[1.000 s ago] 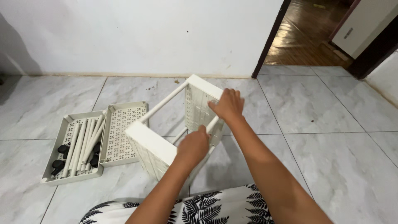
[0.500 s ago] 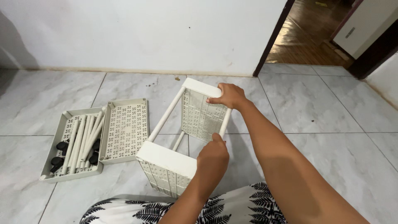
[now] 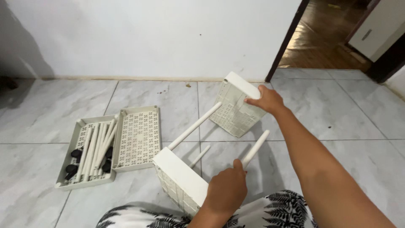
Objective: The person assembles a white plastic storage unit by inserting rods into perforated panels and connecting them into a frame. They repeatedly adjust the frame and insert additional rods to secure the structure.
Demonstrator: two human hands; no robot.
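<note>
**Far basket pulled off the poles**

The right hand (image 3: pixel 266 100) grips the far basket (image 3: pixel 236 105) at one o'clock, now separated from the white poles (image 3: pixel 195 126). The left hand (image 3: pixel 228 191), closed, steadies the near basket (image 3: pixel 179 179) at six o'clock on the floor (image 3: pixel 346 126).

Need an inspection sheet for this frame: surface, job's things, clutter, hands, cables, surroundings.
Surface: grey marbled floor tiles.
Job's things: near basket with white poles; far basket tilted, off the poles.
Clutter: flat tray beside tray of spare poles with black parts.
Hands: left hand at near basket by a pole; right hand grips far basket.
Cables: nothing seen.
Surroundings: white wall; open doorway, wooden floor beyond.
</note>
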